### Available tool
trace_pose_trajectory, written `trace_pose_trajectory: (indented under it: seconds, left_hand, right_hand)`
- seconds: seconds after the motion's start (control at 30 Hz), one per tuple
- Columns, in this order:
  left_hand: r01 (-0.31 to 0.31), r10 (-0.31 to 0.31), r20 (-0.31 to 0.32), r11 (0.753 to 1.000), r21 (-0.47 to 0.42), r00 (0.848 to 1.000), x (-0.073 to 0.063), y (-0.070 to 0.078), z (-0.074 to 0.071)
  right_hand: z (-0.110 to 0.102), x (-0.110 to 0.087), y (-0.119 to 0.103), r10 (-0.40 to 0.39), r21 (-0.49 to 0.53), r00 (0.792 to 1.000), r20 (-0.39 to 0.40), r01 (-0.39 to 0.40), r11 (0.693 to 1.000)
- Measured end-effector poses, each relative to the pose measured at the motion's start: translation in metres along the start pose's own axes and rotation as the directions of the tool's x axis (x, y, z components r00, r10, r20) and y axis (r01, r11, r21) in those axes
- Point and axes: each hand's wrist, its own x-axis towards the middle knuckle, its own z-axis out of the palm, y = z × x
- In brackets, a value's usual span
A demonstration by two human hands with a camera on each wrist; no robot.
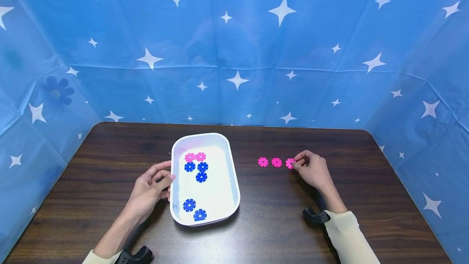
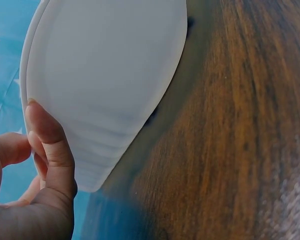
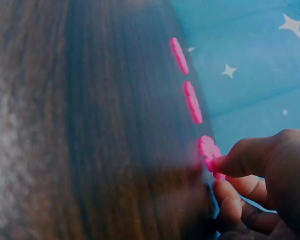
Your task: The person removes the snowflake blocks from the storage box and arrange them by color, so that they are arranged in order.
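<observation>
Hands well apart, both occupied. R hand pinches a notched pink disc btwn thumb & fingertips, gap closed to the disc's thickness; the other fingers curl in below. Per R wrist view, this disc is tilted vs. its neighbours; can't tell if its edge touches the worktop. L hand grips the L long side of a white tray, thumb at the rim, fingers partly hidden along the outer wall, so can't tell exactly how far they reach under. Also can't tell if the tray's base sits fully flat.

Next to the held disc, on its L: two loose pink discs, flat on the worktop, in a row w/ it, small gaps btwn.

Inside tray: two paler pink discs side by side nr the far end; five blue discs too, i.e. three just below the pinks and two nr the close L corner. RH half of the tray floor is bare.

Further out: black wristband on R wrist, another black band on L; cream sleeves. Worktop is dark wood-grain. Bkgd: blue curtain w/ white stars, on three sides.
</observation>
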Motion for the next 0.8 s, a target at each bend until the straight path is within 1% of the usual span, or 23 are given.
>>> trace_pose_trajectory:
  seconds: [0.23,0.4,0.57,0.8]
  left_hand:
    - [0.006,-0.006,-0.003,1.0,0.002,1.0,0.0,0.0,0.0]
    - [0.014,-0.014,0.003,1.0,0.003,1.0,0.0,0.0,0.0]
    - [0.012,-0.012,0.01,1.0,0.01,1.0,0.0,0.001,0.0]
    - [0.017,-0.017,-0.002,0.999,0.05,1.0,-0.001,0.004,-0.002]
  right_hand:
    - [0.0,0.002,-0.002,0.009,-0.03,1.0,-0.029,-0.01,1.0]
    - [-0.004,0.0,-0.007,0.006,-0.017,0.999,-0.051,-0.006,1.0]
    - [-0.008,-0.004,-0.018,-0.03,0.002,0.998,-0.056,0.031,1.0]
    - [-0.012,-0.01,-0.041,-0.113,0.067,0.993,-0.024,0.114,0.991]
